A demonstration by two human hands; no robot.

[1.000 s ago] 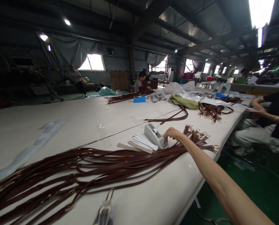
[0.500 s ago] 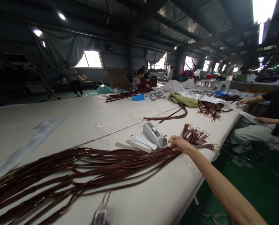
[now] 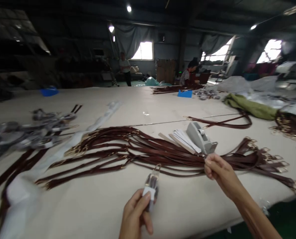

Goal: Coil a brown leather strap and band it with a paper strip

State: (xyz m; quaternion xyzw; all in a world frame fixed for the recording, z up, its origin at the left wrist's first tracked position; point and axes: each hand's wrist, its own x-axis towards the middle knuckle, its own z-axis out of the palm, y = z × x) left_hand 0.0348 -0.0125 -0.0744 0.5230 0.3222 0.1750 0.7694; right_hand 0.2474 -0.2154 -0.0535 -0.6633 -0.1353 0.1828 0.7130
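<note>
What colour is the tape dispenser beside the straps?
Grey; the tape dispenser shows best in the head view.

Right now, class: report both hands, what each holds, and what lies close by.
Left hand shut on wrapped strap end. Right hand pinching something small, unclear, just above brown straps. Tape dispenser just beyond.

Bare table (image 3: 187, 205) lies open between both hands — beyond, straps (image 3: 128, 152) and tape dispenser (image 3: 200, 137) crowd it.

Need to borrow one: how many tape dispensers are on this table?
2. A grey tape dispenser sits just beyond the right hand, beside the brown straps. A blue tape dispenser lies far back near the seated person. Clutter may hide others.
</note>
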